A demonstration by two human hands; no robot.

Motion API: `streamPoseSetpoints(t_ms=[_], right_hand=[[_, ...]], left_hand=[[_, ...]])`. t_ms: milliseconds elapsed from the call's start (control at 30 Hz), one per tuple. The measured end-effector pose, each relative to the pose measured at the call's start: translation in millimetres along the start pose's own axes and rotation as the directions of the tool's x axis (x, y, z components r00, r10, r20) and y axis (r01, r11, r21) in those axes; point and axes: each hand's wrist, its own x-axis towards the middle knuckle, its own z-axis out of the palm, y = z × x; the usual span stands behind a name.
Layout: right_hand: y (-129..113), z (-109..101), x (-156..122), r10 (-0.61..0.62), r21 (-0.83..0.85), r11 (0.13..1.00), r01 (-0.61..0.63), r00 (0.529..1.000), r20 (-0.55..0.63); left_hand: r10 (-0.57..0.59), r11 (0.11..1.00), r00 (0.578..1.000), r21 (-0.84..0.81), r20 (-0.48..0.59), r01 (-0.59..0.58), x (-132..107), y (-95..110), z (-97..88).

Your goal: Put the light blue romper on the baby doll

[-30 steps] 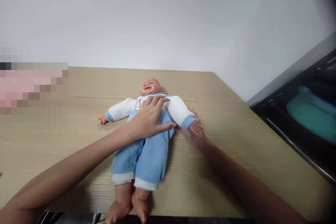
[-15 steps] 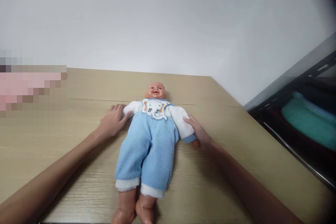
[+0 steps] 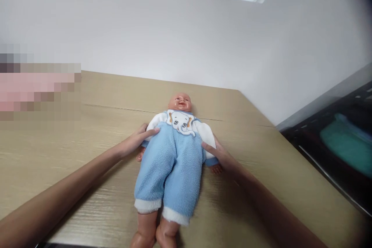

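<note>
A baby doll (image 3: 174,155) lies on its back on the wooden table (image 3: 261,170), head away from me. It wears a white top with an elephant picture and fluffy blue trousers; its bare feet reach the near edge. My left hand (image 3: 136,142) grips the doll's white sleeve on the left and presses that arm against its body. My right hand (image 3: 221,155) wraps round the doll's other arm near the blue cuff, pressed to its side. Both hands have their fingers curled round the arms.
A white partition wall (image 3: 174,42) runs behind the table. A dark shelf unit (image 3: 334,143) with a teal object (image 3: 348,143) stands at the right. A blurred pink area (image 3: 35,89) sits at the table's far left.
Both doll arms have been drawn in from spread to lying against its sides. My left hand went from the chest to the left sleeve, and the camera view shifted a little.
</note>
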Motion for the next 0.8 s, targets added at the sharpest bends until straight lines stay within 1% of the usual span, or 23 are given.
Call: streamPoseSetpoints(t_ms=[33,100,300,400,500,600,700,800], right_hand=[[-2.4,0.3,-1.1,0.003,-0.002,1.0,-0.003,1.0,0.009],[-5.5,1.0,-2.9,0.014,0.002,1.0,-0.014,1.0,0.011],[0.1,4.4,-2.6,0.007,0.032,0.999,-0.005,0.999,-0.049],[-2.3,10.1,-0.5,-0.047,0.023,0.999,0.048,0.997,-0.059],[-14.6,16.8,1.4,-0.118,0.017,0.993,0.119,0.991,-0.059],[-32.6,20.4,-1.0,-0.148,0.054,0.987,0.151,0.988,-0.049],[-52.1,20.4,-12.1,-0.166,0.086,0.982,0.17,0.985,-0.056],[-71.9,18.5,-32.3,-0.204,0.089,0.973,0.211,0.975,-0.085]], left_hand=[[-0.041,0.999,0.999,-0.006,0.016,0.041,-0.6,-0.6,1.8],[-0.07,0.998,0.997,0.0,0.019,0.07,-1.5,-1.2,4.2],[-0.055,0.998,0.998,0.014,0.013,0.054,-2.8,-1.7,5.9],[-0.023,0.999,0.999,0.038,-0.024,0.024,-3.0,2.3,8.7],[0.024,0.999,0.996,0.041,-0.084,-0.021,-3.9,12.9,12.7],[0.068,0.998,0.991,0.027,-0.113,-0.065,-9.8,26.7,15.8],[0.12,0.993,0.985,0.031,-0.127,-0.117,-25.8,39.3,18.8],[0.17,0.985,0.974,0.045,-0.149,-0.165,-51.5,49.3,24.5]])
